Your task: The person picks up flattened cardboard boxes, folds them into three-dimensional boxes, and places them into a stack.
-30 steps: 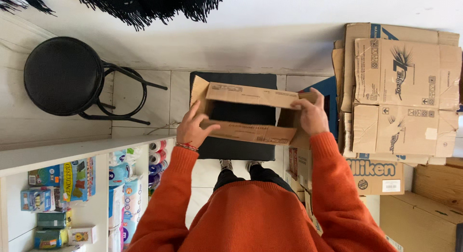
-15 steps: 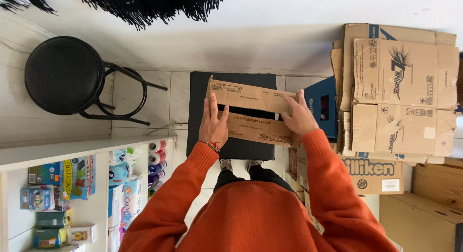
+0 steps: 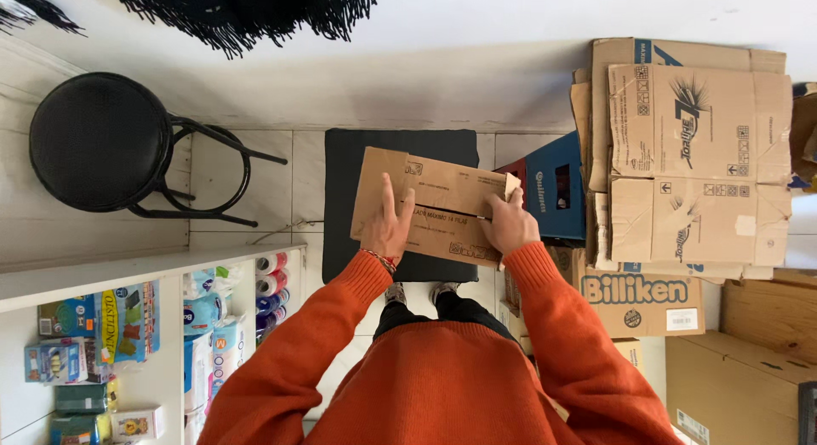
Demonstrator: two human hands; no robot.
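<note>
While flattened, cardboard box (image 3: 436, 205) lies under both hands' fingers (image 3: 389, 200).

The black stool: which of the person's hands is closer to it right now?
Left. The left hand presses the flattened cardboard box on the side toward the black stool; the right hand holds the box's far side.

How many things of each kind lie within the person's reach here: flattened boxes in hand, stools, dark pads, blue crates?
Flattened cardboard box, under the left hand and right hand: 1
Round black stool: 1
Dark square pad under the box: 1
Blue crate: 1
Total: 4
</note>
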